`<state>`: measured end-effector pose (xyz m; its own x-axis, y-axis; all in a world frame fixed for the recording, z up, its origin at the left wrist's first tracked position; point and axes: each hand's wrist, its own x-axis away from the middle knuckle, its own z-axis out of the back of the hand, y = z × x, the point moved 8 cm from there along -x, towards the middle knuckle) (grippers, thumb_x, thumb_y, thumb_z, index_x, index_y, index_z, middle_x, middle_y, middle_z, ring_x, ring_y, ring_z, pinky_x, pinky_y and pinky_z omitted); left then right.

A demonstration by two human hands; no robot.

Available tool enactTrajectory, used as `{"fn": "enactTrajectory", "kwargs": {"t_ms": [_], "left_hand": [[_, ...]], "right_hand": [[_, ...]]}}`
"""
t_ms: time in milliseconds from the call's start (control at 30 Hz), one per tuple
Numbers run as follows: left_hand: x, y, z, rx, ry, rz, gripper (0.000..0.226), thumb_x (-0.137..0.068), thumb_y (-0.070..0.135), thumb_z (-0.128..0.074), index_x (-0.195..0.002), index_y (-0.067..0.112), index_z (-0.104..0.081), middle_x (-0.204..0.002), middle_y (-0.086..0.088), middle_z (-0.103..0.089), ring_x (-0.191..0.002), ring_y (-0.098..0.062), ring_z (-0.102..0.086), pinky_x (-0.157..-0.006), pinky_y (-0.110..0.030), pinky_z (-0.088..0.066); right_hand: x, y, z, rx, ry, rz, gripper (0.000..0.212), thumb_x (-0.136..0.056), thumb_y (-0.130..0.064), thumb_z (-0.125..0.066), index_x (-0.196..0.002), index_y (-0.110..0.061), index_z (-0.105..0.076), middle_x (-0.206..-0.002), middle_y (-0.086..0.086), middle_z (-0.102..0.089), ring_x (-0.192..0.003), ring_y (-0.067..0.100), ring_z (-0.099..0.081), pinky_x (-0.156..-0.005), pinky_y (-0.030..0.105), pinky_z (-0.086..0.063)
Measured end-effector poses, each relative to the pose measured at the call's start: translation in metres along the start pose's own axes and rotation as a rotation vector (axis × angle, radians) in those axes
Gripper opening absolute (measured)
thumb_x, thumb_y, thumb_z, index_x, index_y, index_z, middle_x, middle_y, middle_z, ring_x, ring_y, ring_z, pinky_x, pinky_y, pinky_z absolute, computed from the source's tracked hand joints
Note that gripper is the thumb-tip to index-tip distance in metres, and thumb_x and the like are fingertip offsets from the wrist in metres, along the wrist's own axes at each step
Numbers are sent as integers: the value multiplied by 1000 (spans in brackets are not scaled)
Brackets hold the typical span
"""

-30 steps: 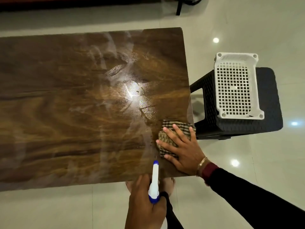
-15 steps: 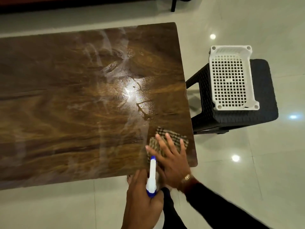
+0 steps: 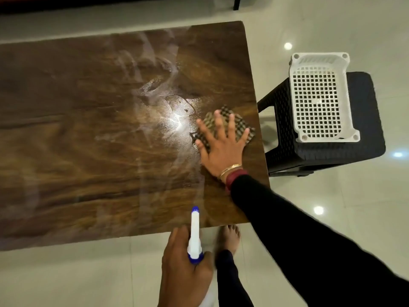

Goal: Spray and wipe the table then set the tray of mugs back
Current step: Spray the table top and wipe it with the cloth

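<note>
The brown wood-grain table [image 3: 77, 140] shows wet streaks and a bright glare near its middle right. My right hand [image 3: 221, 147] lies flat, fingers spread, pressing a checked cloth [image 3: 240, 126] onto the table near its right edge. My left hand [image 3: 186, 267] hangs below the table's near edge, gripping a white spray bottle [image 3: 194, 233] with a blue nozzle that points toward the table. A white perforated tray [image 3: 321, 98] rests empty on a black stool to the right. No mugs are in view.
The black woven stool [image 3: 367, 120] stands just off the table's right edge on the pale tiled floor [image 3: 332, 218]. My bare foot [image 3: 228, 238] is at the table's near edge. A dark furniture leg [image 3: 236, 3] shows at the top.
My right hand has slid the cloth away from the near edge, farther up the table toward the glare. The left hand with the bottle has stayed in place.
</note>
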<state>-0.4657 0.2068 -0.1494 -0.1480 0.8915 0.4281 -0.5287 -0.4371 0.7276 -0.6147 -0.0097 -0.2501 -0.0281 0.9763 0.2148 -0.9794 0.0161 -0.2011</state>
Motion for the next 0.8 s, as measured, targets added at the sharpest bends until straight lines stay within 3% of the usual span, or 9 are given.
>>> {"fn": "enactTrajectory", "kwargs": {"t_ms": [100,200,267,367,433,533,633,700,800], "left_hand": [[-6,-4,12,46,40,38,33,-67,19,-78,-94,30,-62,-84,5,-63,-75,-17,-64,-67,-34,-57],[-14,-10,25,51,25,50,35,-61,23,-75,-95,25,-66,-82,5,-65,-75,-18,-64,-69,-29,-52],[-20,-12,32,44,1,42,33,-60,21,-72,-91,30,-64,-82,7,-63,-77,-13,-63,-66,-19,-48],[-31,-18,40,35,-25,39,42,-58,24,-77,-91,40,-56,-82,12,-62,-86,-9,-64,-63,-6,-47],[-39,-21,48,83,-6,77,46,-56,30,-80,-92,42,-52,-84,18,-61,-79,-16,-65,-71,-6,-46],[-49,-14,61,145,37,46,48,-59,35,-81,-99,51,-59,-90,25,-65,-86,-9,-66,-80,-6,-48],[-64,1,74,142,4,32,55,-70,16,-86,-96,46,-48,-89,26,-58,-82,-9,-62,-75,-5,-45],[-77,13,84,129,-12,-34,46,-69,12,-80,-90,43,-54,-85,21,-62,-84,-8,-63,-71,-8,-50],[-99,28,101,64,-27,-103,56,-67,14,-74,-95,59,-55,-87,11,-61,-88,-7,-61,-68,-20,-54]], "right_hand": [[83,-49,-24,-1,-66,272,63,-101,-60,-40,-160,-53,-19,-177,1,-3,-161,40,-1,-115,80,-9],[162,-30,-35,39,-100,341,68,-98,-61,-46,-161,-53,-21,-176,2,-10,-161,38,-10,-112,80,-19],[165,3,-32,60,-108,287,67,-97,-65,-45,-160,-53,-24,-176,2,-13,-160,37,-15,-111,81,-21],[104,42,-17,69,-99,48,67,-98,-67,-37,-161,-53,-20,-176,2,-7,-160,38,-10,-113,82,-12],[43,40,-3,36,-41,-93,65,-100,-68,-28,-162,-53,-14,-176,2,-3,-160,41,-2,-112,84,-9],[-29,-2,2,14,-7,-177,63,-101,-68,-17,-162,-53,-7,-176,2,4,-159,44,5,-110,86,-6],[-29,-83,-13,10,-19,-48,62,-103,-62,-28,-162,-51,-13,-176,6,0,-159,47,3,-110,86,-3],[16,-123,-29,34,-77,138,65,-102,-61,-33,-162,-51,-12,-176,5,-1,-159,46,3,-110,85,-6],[79,-112,-39,28,-140,228,64,-101,-64,-31,-161,-53,-14,-177,1,-3,-160,42,-6,-110,83,-12]]}}
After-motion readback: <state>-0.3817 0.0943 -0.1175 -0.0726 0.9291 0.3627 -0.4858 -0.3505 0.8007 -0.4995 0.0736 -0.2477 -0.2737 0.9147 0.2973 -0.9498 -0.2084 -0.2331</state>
